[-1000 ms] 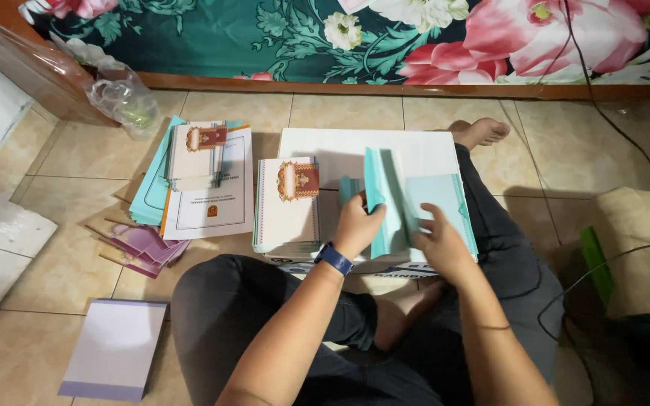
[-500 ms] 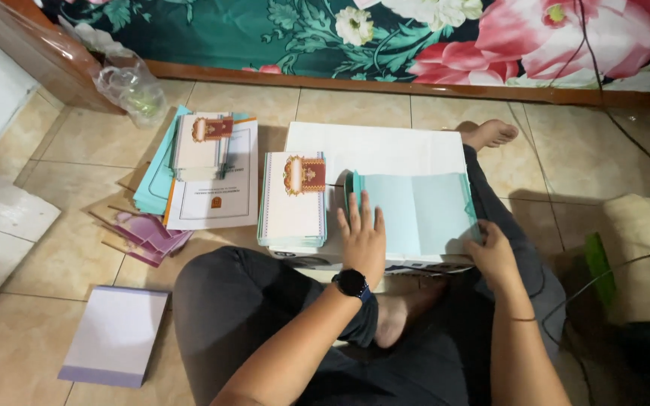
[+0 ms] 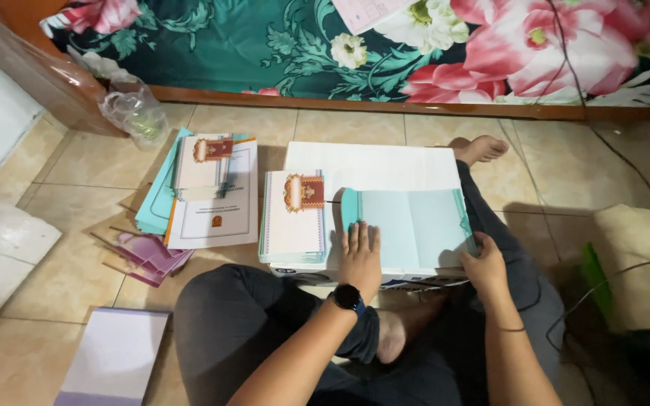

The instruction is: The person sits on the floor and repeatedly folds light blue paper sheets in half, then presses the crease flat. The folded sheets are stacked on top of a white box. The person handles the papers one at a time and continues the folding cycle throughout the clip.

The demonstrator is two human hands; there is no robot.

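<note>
Tiled floor (image 3: 385,128), beige, running up to a wooden bed edge with a floral teal and pink sheet (image 3: 385,45) along the back. Person sitting cross-legged on it in dark trousers, one bare foot (image 3: 479,148) sticking out beyond the white box (image 3: 370,162).

White box is lying flat in front of the knees, serving as a work surface. On it, toward the right, a teal card (image 3: 415,229) is lying opened flat, two pale panels showing. Left hand (image 3: 360,256), black watch on the wrist, is pressing palm-down on the card's left panel, fingers spread and flat, not closed on anything. Right hand (image 3: 484,265) is sitting at the card's near right corner, fingers curled over the edge, pinching it lightly; how firmly, cannot tell.

Just left of the card, still on the box, a stack of white cards (image 3: 293,218) with a red and gold emblem on top is sitting squared up, touching or nearly touching the card's left edge.

Left of the box, on the floor, a white booklet (image 3: 216,210) is lying over teal sheets, with a smaller card stack (image 3: 203,162) on top of it. Purple envelopes (image 3: 152,256) are fanning out near the booklet's near left corner. Crumpled clear bag (image 3: 135,113) is lying beyond the booklet by the bed edge. Lilac pad (image 3: 114,353) is lying near the left knee, well apart from the box.
</note>
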